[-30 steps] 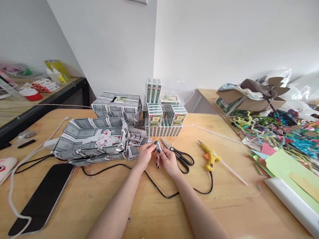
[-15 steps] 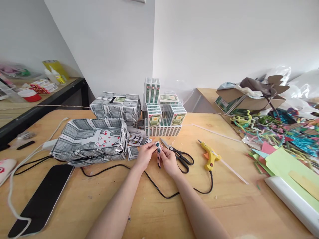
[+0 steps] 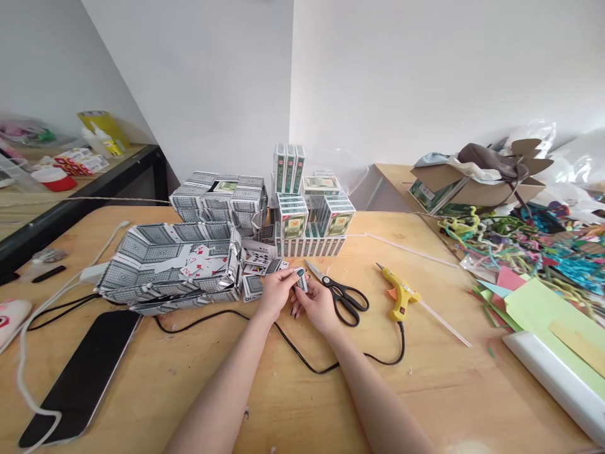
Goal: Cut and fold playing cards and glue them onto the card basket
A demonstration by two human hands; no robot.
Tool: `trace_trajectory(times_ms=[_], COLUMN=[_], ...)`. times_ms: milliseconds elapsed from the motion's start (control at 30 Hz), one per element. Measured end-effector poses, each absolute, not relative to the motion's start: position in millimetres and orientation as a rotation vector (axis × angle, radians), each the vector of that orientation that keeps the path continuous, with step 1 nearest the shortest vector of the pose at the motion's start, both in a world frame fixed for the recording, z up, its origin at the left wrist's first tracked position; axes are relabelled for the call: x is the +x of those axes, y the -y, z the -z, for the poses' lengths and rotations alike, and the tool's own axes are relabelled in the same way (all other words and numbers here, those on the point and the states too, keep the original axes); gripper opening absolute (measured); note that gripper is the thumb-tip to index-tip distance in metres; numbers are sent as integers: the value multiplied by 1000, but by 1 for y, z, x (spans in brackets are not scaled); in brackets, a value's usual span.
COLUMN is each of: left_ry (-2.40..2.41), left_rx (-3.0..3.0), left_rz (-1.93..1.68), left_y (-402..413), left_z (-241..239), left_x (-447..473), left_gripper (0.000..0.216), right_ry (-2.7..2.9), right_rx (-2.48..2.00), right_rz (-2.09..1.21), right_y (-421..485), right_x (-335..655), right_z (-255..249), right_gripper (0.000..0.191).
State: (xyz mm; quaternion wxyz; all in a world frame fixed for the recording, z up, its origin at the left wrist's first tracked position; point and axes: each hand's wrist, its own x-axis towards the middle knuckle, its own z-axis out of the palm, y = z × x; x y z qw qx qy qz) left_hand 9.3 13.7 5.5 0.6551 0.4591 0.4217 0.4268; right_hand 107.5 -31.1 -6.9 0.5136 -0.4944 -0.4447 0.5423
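Observation:
Both of my hands meet over the middle of the wooden table [image 3: 293,403]. My left hand [image 3: 274,293] and my right hand [image 3: 316,304] pinch a small folded playing card [image 3: 301,281] between their fingertips. A tray-like structure built from folded playing cards [image 3: 172,268] lies just to the left, with loose cards [image 3: 259,260] beside it. Black-handled scissors [image 3: 341,294] rest right of my right hand.
A yellow glue gun [image 3: 399,295] lies with its black cord running under my arms. Stacked card boxes [image 3: 309,217] stand behind. A dark tablet [image 3: 80,375] and cables sit at left. Coloured paper [image 3: 548,312], pipe cleaners and a cardboard box [image 3: 477,183] crowd the right.
My hands keep working the small card in place; the right-hand fingers have shifted slightly on it. The view has tilted a little.

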Motion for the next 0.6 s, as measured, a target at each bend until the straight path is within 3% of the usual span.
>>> trace_trajectory(times_ms=[600], left_ry=[-758], left_rx=[1176], left_rz=[-898], left_y=[-19], left_z=[-2], left_x=[4], left_gripper=[33], right_ry=[1140], right_rx=[-1085], right_rz=[-1367], right_y=[32], right_x=[116], right_z=[2], right_gripper=[24])
